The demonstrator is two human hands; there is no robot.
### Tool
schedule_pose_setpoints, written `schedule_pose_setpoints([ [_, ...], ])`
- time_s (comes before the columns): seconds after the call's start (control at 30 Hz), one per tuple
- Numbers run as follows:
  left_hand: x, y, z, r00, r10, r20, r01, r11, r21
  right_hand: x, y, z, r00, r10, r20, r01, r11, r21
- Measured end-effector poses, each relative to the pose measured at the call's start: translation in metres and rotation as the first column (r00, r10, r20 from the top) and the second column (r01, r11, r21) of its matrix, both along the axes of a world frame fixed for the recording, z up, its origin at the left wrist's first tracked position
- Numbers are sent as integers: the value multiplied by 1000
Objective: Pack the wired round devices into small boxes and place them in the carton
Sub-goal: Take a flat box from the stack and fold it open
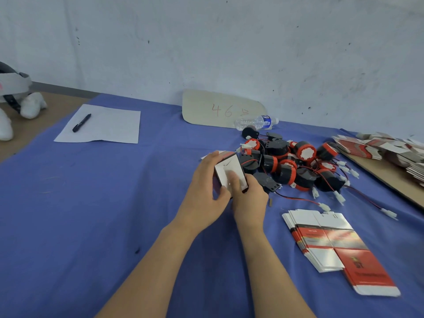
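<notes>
Now, from my end: the left hand (206, 193) curls its fingers round the small box (230, 172), and the right hand (249, 198) grips it too, thumb on its white face (blurred). The box is held just left of the pile of wired round devices (291, 164); the flat box blanks (321, 239) lie further right.

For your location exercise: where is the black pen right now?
In the head view, the black pen lies on the white sheet of paper at the far left of the blue cloth.
</notes>
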State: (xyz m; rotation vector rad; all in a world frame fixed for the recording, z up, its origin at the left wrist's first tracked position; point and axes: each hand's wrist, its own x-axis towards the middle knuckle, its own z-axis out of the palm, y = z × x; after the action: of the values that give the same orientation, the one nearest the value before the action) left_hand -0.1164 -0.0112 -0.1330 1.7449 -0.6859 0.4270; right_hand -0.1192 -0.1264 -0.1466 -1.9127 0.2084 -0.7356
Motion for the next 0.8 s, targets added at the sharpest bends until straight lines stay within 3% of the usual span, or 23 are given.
schedule_pose_setpoints([
  [0.1,1,0,1,997,60,38,-59,998,-21,0,4,0,996,92,-11,-92,996,20],
  [0.23,3,0,0,991,84,-101,-94,990,-101,0,9,2,986,167,-23,-164,980,117],
  [0.43,10,4,10,900,-33,-436,-209,843,-495,-1,17,6,925,374,61,-371,858,355],
  [0.5,12,7,11,907,-4,-420,-207,866,-456,0,18,7,927,357,115,-374,865,333],
  [0.63,16,6,3,911,99,-399,-199,955,-219,2,17,6,937,298,184,-336,913,233],
  [0.7,16,7,0,894,128,-429,-218,961,-168,2,14,3,944,292,153,-316,934,168],
  [0.8,14,9,-6,922,210,-324,-253,962,-98,3,12,-1,969,248,27,-248,969,18],
])
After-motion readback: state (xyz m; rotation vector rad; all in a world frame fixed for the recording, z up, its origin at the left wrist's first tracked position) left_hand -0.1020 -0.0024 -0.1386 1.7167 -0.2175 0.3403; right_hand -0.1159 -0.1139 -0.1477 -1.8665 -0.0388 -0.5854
